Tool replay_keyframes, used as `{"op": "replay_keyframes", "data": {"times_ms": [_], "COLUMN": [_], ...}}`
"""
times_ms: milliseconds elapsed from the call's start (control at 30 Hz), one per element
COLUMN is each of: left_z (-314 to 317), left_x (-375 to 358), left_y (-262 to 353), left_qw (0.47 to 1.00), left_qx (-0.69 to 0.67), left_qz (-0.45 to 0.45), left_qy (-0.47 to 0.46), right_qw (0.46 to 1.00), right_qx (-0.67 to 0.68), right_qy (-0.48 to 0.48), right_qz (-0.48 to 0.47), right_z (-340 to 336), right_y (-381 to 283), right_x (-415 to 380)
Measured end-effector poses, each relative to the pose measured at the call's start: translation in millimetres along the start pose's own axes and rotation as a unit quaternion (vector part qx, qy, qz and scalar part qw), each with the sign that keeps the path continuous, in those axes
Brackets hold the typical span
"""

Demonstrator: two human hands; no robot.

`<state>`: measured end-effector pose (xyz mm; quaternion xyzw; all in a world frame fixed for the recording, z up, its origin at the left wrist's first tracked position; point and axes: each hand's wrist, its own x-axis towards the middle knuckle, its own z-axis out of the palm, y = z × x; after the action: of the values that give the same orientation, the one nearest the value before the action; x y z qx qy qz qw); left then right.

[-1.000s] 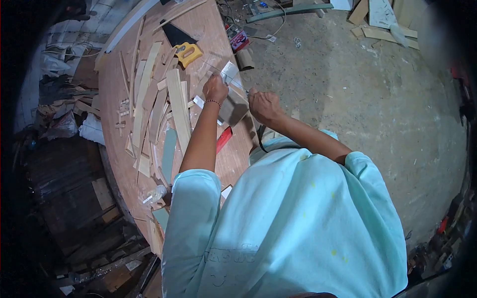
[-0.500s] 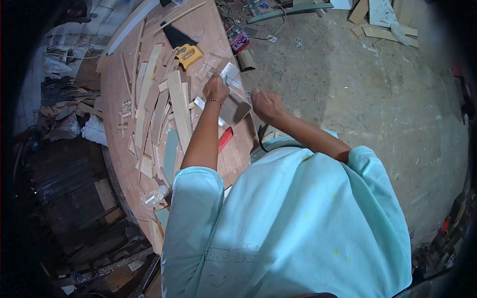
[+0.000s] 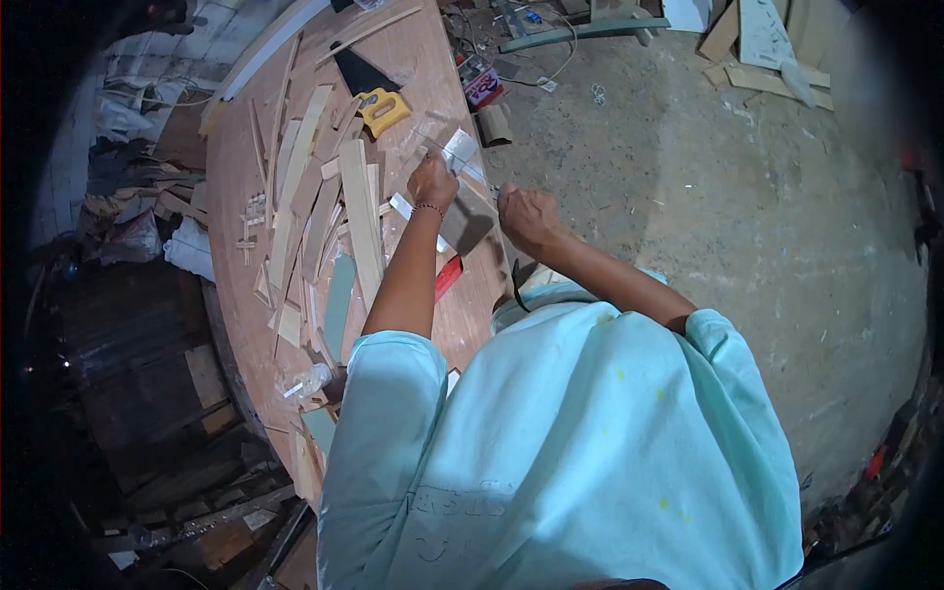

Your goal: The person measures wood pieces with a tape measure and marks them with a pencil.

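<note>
My left hand [image 3: 434, 182] is closed near the right edge of the wooden table [image 3: 393, 49], over a flat board [image 3: 472, 218] and beside a white piece [image 3: 459, 147]. What its fingers press or grip is too small to make out. Just past the table edge, my right hand [image 3: 529, 218] is closed like a fist. A thin line, perhaps a blade, runs between the two hands; its ends are hidden. A red object [image 3: 448, 277] lies below the board. The saw with a yellow handle [image 3: 383, 111] rests above my left hand.
Wood strips [image 3: 359, 211] and a green strip [image 3: 339, 303] lie on the table's left part. A clear plastic item [image 3: 310, 381] is near the lower edge. Boards [image 3: 772, 84] and a long green piece [image 3: 580, 31] lie on the floor.
The whole view has shifted slightly. My right hand looks turned a little and remains closed past the table edge; my left hand stays closed over the board.
</note>
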<state>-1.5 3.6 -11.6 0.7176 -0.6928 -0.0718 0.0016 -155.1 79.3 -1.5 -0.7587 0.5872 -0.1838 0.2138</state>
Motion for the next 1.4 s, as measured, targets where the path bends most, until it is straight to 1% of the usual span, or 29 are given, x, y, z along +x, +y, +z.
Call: {"op": "replay_keyframes", "data": {"times_ms": [67, 100, 133, 167, 200, 233, 267, 300, 333, 367, 400, 467, 500, 533, 600, 633, 733, 833, 867, 900, 933, 1067, 1133, 1200, 1267, 1333, 1400], "left_z": [-1, -2, -1, 0, 2, 4, 4, 4, 2, 0, 0, 5, -6, -10, -8, -5, -4, -6, -7, -8, -8, -12, -11, -11, -15, -20, -17], "left_x": [-1, -1, 0, 0, -1, -3, -5, -5, -3, 0, 1, -3, -6, -8, -11, -13, -11, -9, -7, -8, -10, -14, -15, -16, -15, -9, -2], "left_y": [1, 2, 1, 0, -2, -1, -1, 0, -1, -4, -6, -5, 0, -1, -7, -6, -6, -3, -3, -4, -4, -9, -15, -17, -18, -18, -22], "left_qw": [1.0, 1.0, 0.999, 1.0, 0.999, 0.999, 0.999, 0.998, 0.998, 0.997, 0.996, 0.991, 0.997, 0.995, 0.997, 0.996, 0.993, 0.992, 0.993, 0.993, 0.993, 0.991, 0.995, 0.995, 0.994, 0.993, 0.993], "left_qx": [-0.008, -0.015, -0.019, -0.025, -0.03, -0.031, -0.033, -0.036, -0.041, -0.045, -0.055, -0.088, -0.072, -0.086, -0.082, -0.093, -0.116, -0.119, -0.116, -0.114, -0.111, -0.127, -0.098, -0.096, -0.095, -0.088, -0.088], "left_qz": [-0.009, -0.013, -0.026, -0.005, 0.015, 0.012, 0.0, 0.001, 0.002, -0.009, 0.012, 0.037, 0.002, -0.044, 0.013, 0.006, 0.016, 0.007, -0.003, -0.014, -0.028, -0.041, -0.022, -0.034, -0.044, -0.067, -0.055], "left_qy": [0.0, 0.001, 0.001, 0.009, 0.016, 0.039, 0.043, 0.047, 0.051, 0.056, 0.067, 0.091, 0.013, 0.023, 0.011, 0.017, 0.025, 0.038, 0.019, -0.001, -0.023, -0.03, -0.004, 0.01, 0.024, -0.049, -0.062], "right_qw": [0.999, 0.999, 1.0, 1.0, 1.0, 0.999, 0.994, 0.997, 0.996, 0.998, 0.999, 0.998, 0.995, 0.99, 0.992, 0.994, 0.994, 0.994, 0.994, 0.992, 0.992, 0.992, 0.991, 0.988, 0.99, 0.99, 0.988], "right_qx": [-0.006, -0.009, 0.006, 0.022, 0.02, -0.022, -0.064, -0.039, -0.042, -0.021, -0.003, -0.041, -0.067, -0.075, -0.049, -0.028, -0.059, -0.06, -0.059, -0.034, -0.035, -0.039, -0.037, -0.04, -0.035, -0.033, -0.057], "right_qy": [0.026, 0.019, 0.008, -0.005, -0.016, -0.003, 0.014, -0.008, -0.01, 0.005, 0.015, -0.013, -0.03, -0.054, -0.087, -0.1, -0.093, -0.089, -0.09, -0.121, -0.122, -0.121, -0.121, -0.124, -0.128, -0.131, -0.133], "right_qz": [-0.028, -0.036, -0.011, 0.015, 0.004, -0.041, -0.086, -0.064, -0.076, -0.057, -0.037, -0.052, -0.067, -0.109, -0.082, -0.028, -0.019, -0.023, -0.026, -0.002, -0.002, -0.028, -0.033, -0.077, -0.057, -0.034, -0.057], "right_z": [6, 9, 13, 18, 22, 26, 30, 31, 32, 32, 34, 36, 36, 34, 27, 21, 26, 29, 30, 25, 25, 23, 26, 29, 26, 26, 32], "right_y": [1, 0, -1, -3, -3, -3, -4, -8, -11, -13, -12, -2, -2, -5, -10, -14, -11, -8, -6, -10, -10, -14, -16, -17, -22, -22, -18], "right_x": [4, 10, 19, 26, 31, 39, 48, 57, 61, 64, 64, 66, 69, 71, 71, 69, 67, 66, 66, 68, 67, 67, 69, 71, 70, 70, 71]}}
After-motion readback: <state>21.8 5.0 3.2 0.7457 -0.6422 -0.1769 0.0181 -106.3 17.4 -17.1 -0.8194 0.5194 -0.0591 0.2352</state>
